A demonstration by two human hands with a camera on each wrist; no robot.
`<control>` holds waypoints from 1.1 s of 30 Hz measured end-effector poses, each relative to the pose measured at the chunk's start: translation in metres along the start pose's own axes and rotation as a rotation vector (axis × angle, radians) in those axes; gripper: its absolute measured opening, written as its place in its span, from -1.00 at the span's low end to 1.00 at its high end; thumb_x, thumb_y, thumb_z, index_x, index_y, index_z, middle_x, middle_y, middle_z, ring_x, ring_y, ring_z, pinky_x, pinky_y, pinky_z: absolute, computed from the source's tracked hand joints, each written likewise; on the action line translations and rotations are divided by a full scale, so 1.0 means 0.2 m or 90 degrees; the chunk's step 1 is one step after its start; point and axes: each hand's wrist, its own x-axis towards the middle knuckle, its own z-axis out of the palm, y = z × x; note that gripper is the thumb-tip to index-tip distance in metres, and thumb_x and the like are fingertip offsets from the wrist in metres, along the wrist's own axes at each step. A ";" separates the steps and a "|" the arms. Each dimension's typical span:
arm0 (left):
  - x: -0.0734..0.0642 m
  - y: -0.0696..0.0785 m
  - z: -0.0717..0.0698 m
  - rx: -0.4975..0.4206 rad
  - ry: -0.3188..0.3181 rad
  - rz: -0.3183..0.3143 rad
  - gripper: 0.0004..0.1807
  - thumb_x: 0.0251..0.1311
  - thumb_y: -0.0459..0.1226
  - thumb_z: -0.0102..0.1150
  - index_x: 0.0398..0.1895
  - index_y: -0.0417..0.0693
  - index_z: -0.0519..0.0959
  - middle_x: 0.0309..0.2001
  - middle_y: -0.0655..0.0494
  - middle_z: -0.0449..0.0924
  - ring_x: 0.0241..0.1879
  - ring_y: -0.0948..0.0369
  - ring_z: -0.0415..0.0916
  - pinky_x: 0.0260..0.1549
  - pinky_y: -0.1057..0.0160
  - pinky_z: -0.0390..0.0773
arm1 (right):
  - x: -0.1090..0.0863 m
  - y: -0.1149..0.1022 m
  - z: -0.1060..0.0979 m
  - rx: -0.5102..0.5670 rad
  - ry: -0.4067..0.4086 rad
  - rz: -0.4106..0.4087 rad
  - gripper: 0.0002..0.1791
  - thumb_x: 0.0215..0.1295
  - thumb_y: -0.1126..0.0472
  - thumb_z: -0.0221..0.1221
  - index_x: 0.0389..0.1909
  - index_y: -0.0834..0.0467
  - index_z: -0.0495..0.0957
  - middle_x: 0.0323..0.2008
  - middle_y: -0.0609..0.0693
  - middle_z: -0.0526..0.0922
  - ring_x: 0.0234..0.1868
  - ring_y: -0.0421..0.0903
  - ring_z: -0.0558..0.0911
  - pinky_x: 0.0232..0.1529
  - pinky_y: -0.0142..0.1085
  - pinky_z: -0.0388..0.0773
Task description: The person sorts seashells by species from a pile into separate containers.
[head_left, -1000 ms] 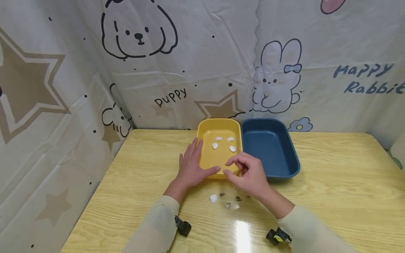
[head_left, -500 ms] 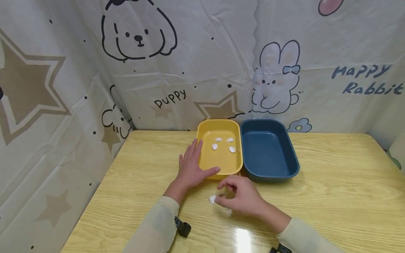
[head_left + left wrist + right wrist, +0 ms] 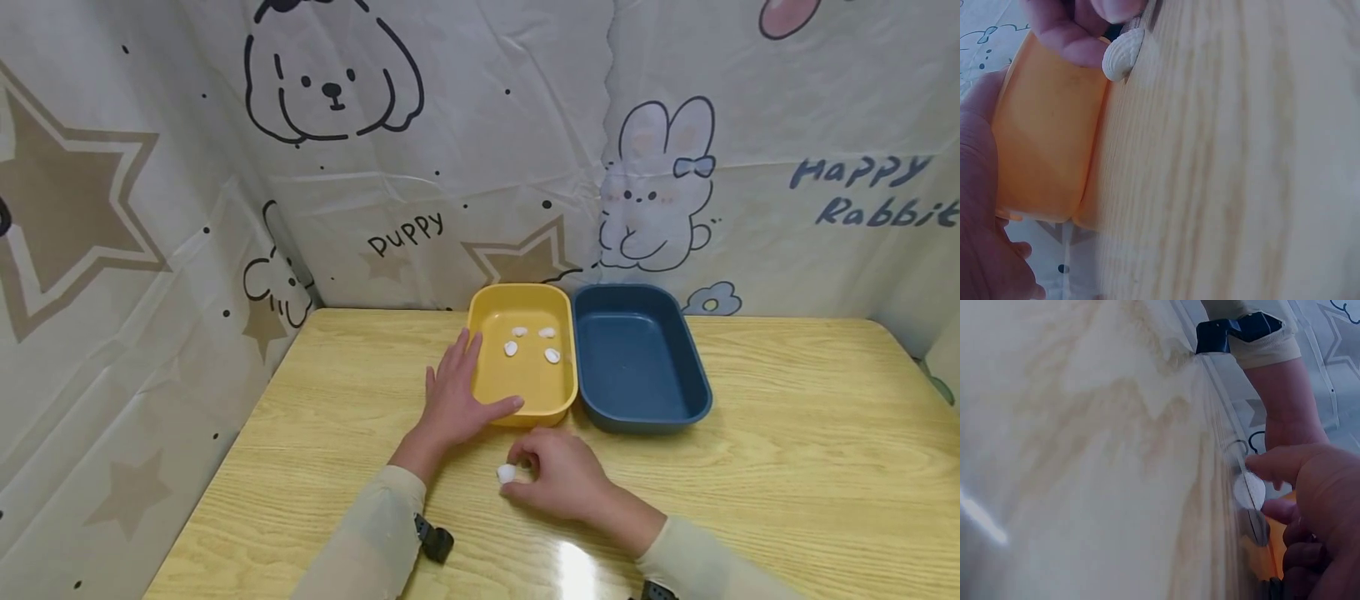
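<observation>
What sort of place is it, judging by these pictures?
Probably an indoor corner arranged for recording handwork: there is a wood-grain table, a cartoon-printed sheet hanging behind it, and a wrist-worn camera.

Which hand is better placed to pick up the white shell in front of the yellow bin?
Probably the right. The right hand has thumb and finger on either side of the white shell, while the left hand rests against the yellow bin.
</observation>
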 end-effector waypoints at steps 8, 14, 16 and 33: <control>0.00 0.01 0.00 -0.002 0.000 0.001 0.31 -0.07 0.47 0.22 0.64 0.14 -0.13 0.61 0.17 -0.30 0.54 0.00 -0.23 0.34 -0.33 -0.27 | 0.01 -0.01 0.01 -0.017 -0.014 -0.013 -0.87 0.04 0.02 0.45 -0.44 -0.16 0.67 -0.58 -0.30 0.43 -0.55 -0.32 0.38 -0.50 -0.31 0.32; 0.00 0.00 0.00 -0.002 -0.001 0.000 0.31 -0.08 0.48 0.20 0.64 0.15 -0.14 0.61 0.19 -0.31 0.54 -0.01 -0.24 0.34 -0.33 -0.28 | 0.00 -0.01 -0.01 0.013 -0.058 -0.030 -0.81 0.03 0.15 0.40 -0.28 -0.13 0.74 -0.55 -0.29 0.46 -0.53 -0.32 0.40 -0.50 -0.31 0.34; 0.00 0.00 0.00 -0.004 -0.002 -0.001 0.30 -0.07 0.48 0.20 0.64 0.16 -0.15 0.61 0.20 -0.32 0.54 -0.01 -0.25 0.34 -0.32 -0.29 | 0.00 -0.01 -0.01 0.018 -0.055 -0.027 -0.79 0.03 0.15 0.39 -0.26 -0.12 0.74 -0.54 -0.28 0.47 -0.52 -0.32 0.41 -0.50 -0.31 0.35; -0.01 0.00 0.00 -0.014 0.004 0.004 0.29 -0.06 0.45 0.24 0.64 0.13 -0.12 0.61 0.18 -0.30 0.54 -0.01 -0.24 0.34 -0.33 -0.30 | -0.01 -0.01 -0.01 0.010 -0.034 -0.007 -0.84 0.02 0.08 0.45 -0.39 -0.13 0.66 -0.59 -0.27 0.42 -0.56 -0.31 0.37 -0.51 -0.30 0.33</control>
